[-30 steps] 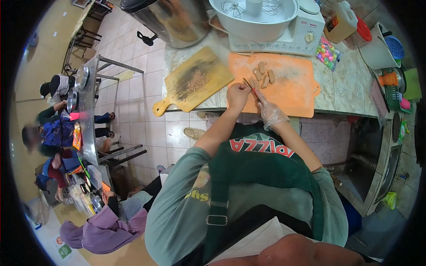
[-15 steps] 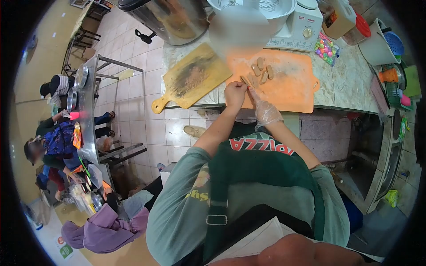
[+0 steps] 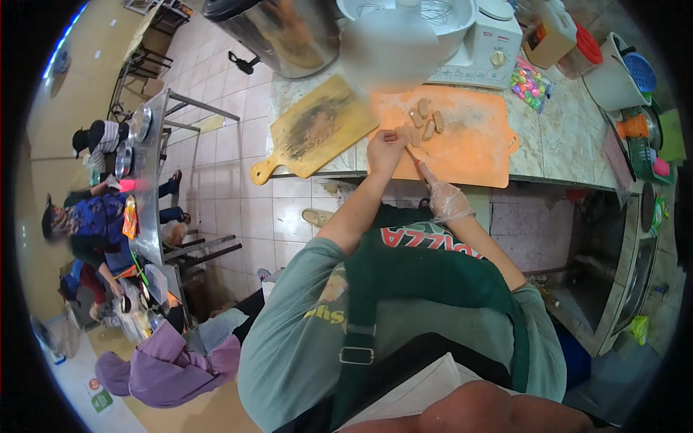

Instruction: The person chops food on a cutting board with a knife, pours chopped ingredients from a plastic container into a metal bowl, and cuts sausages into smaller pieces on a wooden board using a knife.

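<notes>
My bare left hand [image 3: 388,148] is at the left edge of the orange cutting board [image 3: 476,155], its fingertips pinched on a tan food piece [image 3: 406,135] that they partly cover. To its right, my right hand [image 3: 449,200], in a clear plastic glove, is closed around a small knife [image 3: 413,154] at the board's front edge. The knife's thin blade points toward the left fingertips, and its handle is mostly hidden. Several cut tan pieces [image 3: 429,130] lie just beyond on the board; I cannot tell what food they are.
A yellow wooden board [image 3: 339,108] with brown crumbs lies on the left. Behind stand a large metal pot [image 3: 289,43], a white mixer [image 3: 491,47] and a candy bag [image 3: 530,83]. Other people work at a metal table [image 3: 150,195] at far left.
My right hand has drawn back toward me and slightly right with the knife, away from the left fingertips. My left hand stays near the same pieces.
</notes>
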### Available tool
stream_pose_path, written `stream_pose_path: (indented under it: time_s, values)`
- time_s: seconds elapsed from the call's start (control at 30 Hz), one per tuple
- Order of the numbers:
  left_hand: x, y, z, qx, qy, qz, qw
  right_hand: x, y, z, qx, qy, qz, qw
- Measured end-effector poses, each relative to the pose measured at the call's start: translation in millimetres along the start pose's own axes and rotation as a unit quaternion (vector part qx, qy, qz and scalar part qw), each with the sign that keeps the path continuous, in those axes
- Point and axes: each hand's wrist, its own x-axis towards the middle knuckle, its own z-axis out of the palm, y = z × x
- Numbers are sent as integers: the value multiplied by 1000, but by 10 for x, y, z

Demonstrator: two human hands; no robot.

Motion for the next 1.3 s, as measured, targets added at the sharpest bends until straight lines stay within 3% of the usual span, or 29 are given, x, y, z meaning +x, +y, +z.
stream_pose_path:
  time_s: [0.23,0.37,0.43,0.47,0.5,0.57,0.67,0.8,0.87,0.9,0.97,1.1,1.17,1.23,1.3]
  values:
    - [81,44,-17,81,-35,14,996,-128,115,-18,-36,0,-12,999]
    - [73,35,-165,-3,11,20,1000,-124,238,59,-36,14,-6,999]
    - [68,94,-353,-161,18,-12,987,-55,293,131,64,109,-76,989]
    - [76,62,-462,-163,27,-12,986,2,206,122,76,219,-205,951]
    - [93,19,-603,-173,71,17,982,50,124,78,73,218,-212,950]
    - [99,-55,-920,-194,135,29,971,164,-142,-56,19,113,-112,987]
    - [82,-187,-1407,-191,213,2,958,512,-497,-142,-37,96,-97,990]
    - [64,-528,-1888,-188,279,-5,942,827,-817,-224,-114,132,-60,983]
    - [65,-717,-2064,-214,301,6,929,951,-745,-190,-238,224,-73,942]
    - [59,-772,-2149,-188,316,-3,930,964,-738,-199,-242,224,-78,941]
    - [72,-849,-2280,-164,335,-13,928,947,-792,-215,-382,231,-20,895]
    - [139,-920,-2444,-191,351,-29,916,981,-1140,-203,-287,207,-15,935]
    - [189,-936,-2481,-215,353,-25,910,1177,-1255,-50,-298,304,-298,854]
    - [213,-975,-2474,-223,326,-41,918,1146,-1748,92,-218,217,-367,878]
    - [210,-895,-2464,-216,335,-48,916,1168,-2063,261,-273,229,-476,804]
